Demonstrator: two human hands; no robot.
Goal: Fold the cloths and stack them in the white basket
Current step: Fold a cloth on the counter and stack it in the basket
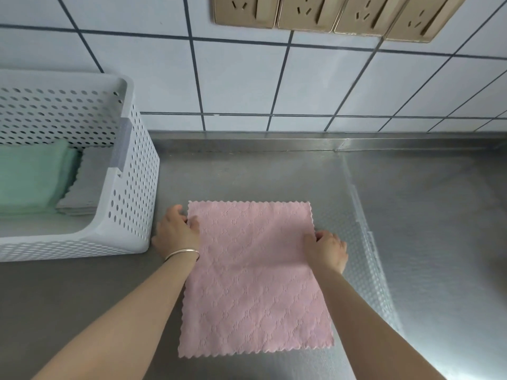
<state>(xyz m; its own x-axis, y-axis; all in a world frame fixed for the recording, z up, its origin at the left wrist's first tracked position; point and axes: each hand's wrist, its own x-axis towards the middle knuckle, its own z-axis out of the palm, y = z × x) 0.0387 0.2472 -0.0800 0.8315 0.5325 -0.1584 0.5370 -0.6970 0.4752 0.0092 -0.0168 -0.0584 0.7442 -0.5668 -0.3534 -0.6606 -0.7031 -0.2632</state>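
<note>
A pink cloth [255,278] lay flat on the steel table [411,215], right of the white basket [131,171]. The left hand [175,231] pinched its left edge near the far corner; the right hand [326,249] pinched the right edge. Bare table stretched right and far. Green [30,174] and grey [87,185] cloths sat folded in the basket.

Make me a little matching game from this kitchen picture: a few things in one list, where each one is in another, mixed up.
Things:
1. pink cloth
2. green cloth
3. bracelet
4. sockets

Places:
A. up on the tiled wall
B. spread flat on the steel counter
C. on the left wrist
D. folded inside the white basket

Pairs: 1-B, 2-D, 3-C, 4-A
</note>
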